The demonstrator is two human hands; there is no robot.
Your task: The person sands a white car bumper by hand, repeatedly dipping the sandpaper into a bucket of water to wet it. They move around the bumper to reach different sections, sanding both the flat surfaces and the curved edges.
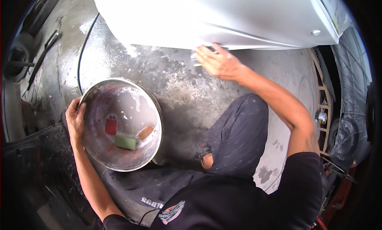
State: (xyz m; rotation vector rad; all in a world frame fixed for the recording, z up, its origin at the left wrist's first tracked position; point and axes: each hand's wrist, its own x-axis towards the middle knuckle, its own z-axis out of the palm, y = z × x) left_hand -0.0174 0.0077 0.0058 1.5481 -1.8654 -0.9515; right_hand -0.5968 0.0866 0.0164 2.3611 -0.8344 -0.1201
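Note:
My left hand (pixel 76 119) grips the left rim of a round metal basin (pixel 159 126), which is tilted and holds cloudy water. In the water lie a red block (pixel 111 126), a green block (pixel 125 142) and an orange-tan block (pixel 145 132). My right hand (pixel 218 63) is at the lower edge of a white car body panel (pixel 167 19), its fingers closed round a small dark, flat piece (pixel 195 58). That piece is mostly hidden by the fingers and blurred, so its kind is unclear.
Beneath the panel is a wet, stained concrete floor (pixel 179 82). A black hose (pixel 82 51) runs down at the left. A wooden frame (pixel 323 94) and a plastic-covered object (pixel 352 75) stand at the right. Car parts lie along the left edge.

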